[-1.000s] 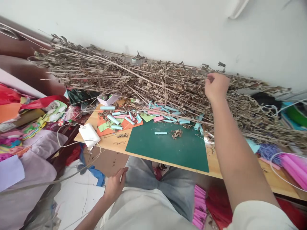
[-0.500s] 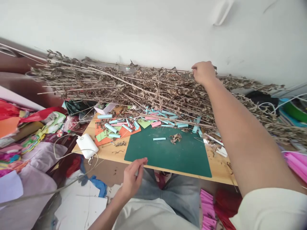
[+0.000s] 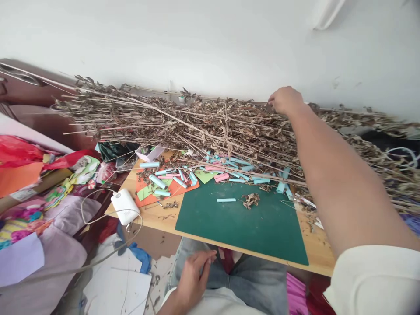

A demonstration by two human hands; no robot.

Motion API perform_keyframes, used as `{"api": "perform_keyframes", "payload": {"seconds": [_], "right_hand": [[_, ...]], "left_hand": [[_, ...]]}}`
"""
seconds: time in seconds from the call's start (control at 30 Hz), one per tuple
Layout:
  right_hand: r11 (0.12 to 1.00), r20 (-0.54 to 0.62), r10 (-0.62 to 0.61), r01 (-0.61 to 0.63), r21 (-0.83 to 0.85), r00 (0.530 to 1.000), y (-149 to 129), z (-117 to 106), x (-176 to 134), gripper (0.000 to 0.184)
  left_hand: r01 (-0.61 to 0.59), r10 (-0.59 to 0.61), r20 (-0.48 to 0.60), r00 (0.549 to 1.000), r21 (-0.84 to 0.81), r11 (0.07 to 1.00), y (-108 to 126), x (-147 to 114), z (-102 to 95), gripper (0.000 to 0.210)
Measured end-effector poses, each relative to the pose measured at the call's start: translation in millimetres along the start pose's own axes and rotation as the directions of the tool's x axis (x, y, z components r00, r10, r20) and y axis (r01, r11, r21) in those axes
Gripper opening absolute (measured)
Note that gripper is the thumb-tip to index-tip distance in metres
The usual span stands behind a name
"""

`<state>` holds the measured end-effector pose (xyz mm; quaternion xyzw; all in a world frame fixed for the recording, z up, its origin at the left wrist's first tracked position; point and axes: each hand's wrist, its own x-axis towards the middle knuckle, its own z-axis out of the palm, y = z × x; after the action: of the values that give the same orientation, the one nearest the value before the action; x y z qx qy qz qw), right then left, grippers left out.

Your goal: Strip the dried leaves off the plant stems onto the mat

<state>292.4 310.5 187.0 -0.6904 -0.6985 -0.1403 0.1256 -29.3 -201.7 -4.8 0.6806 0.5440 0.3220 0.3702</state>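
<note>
My right hand (image 3: 286, 100) reaches over the far side of a long heap of dried plant stalks (image 3: 183, 118) by the wall. Its fingers are closed on the dried stalks there; the fingertips are partly hidden. My left hand (image 3: 198, 273) hangs over my lap, below the front edge of the table (image 3: 157, 223). Its fingers are curled with the tips close together, and nothing shows in them. On the green cutting mat (image 3: 229, 227) lie a thin blue paper tube (image 3: 226, 200) and a crumpled clump of dry leaves (image 3: 251, 200).
Several blue tubes and a pink paper tube (image 3: 221, 177) lie along the heap's near side, partly on orange paper (image 3: 147, 199). A white power bank (image 3: 125, 206) with a cable sits at the table's left corner. Coloured craft pieces (image 3: 62, 188) pile up at far left.
My left hand has dropped from the table's edge to over my lap. My right hand stays at the heap's far side. The view has shifted slightly.
</note>
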Motion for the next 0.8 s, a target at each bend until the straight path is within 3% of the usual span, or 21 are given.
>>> {"api": "perform_keyframes", "payload": {"seconds": [0.1, 0.27, 0.43, 0.63, 0.8], "right_hand": [[1.000, 0.110, -0.012, 0.011, 0.006, 0.994, -5, -10, -4, 0.077], [0.998, -0.111, -0.053, 0.048, -0.051, 0.992, -8, -40, -10, 0.090], [0.998, -0.211, -0.067, 0.062, -0.031, 0.975, -10, -80, -26, 0.100], [0.984, -0.354, -0.117, 0.157, 0.085, 0.928, -8, -128, -65, 0.054], [0.932, -0.388, -0.053, 0.185, 0.312, 0.920, -12, -169, -133, 0.092]], "left_hand": [[0.040, -0.039, 0.026, 0.999, -0.035, 0.999, -1, 0, 6.9, 0.030], [0.072, -0.069, 0.060, 0.996, -0.065, 0.995, -3, 1, 11.5, 0.031], [0.095, -0.091, 0.086, 0.992, -0.038, 0.995, -7, 2, 15.5, 0.031], [0.066, -0.061, 0.109, 0.992, -0.052, 0.996, 1, 2, 16.0, 0.034], [0.035, -0.030, 0.080, 0.996, -0.062, 0.997, 4, 2, 11.0, 0.034]]}}
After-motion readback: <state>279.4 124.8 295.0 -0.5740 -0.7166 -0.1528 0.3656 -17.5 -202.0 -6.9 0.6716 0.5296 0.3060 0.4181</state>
